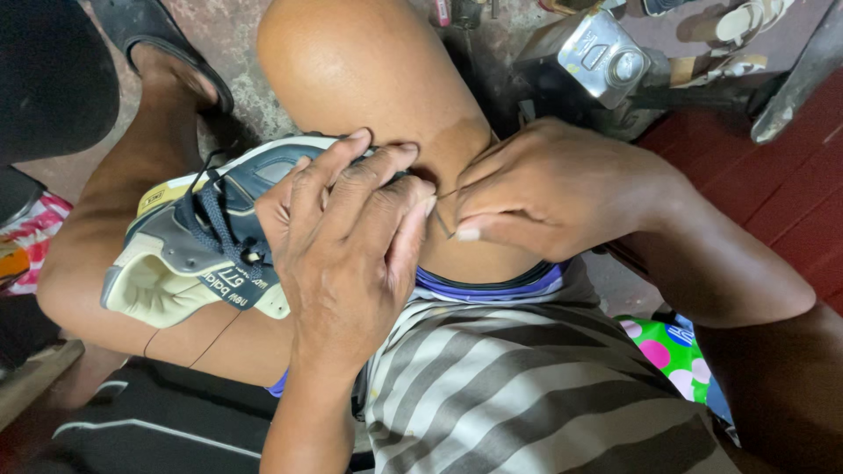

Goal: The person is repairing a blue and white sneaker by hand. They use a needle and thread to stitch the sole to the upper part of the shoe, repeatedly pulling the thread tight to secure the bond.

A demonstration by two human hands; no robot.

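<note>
On a bare knee [369, 79], scuffed navy-cream sneaker [198, 250], laces loose.

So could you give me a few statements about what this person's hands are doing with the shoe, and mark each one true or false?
1. The left hand presses on a sneaker held against the leg. True.
2. The right hand pinches a thin needle or awl. True.
3. The sneaker is bright red. False: it is dark blue, grey and cream.
4. The right hand holds a hammer. False: only the thin tool is between its fingers.
5. The shorts are striped grey and white. True.
</note>
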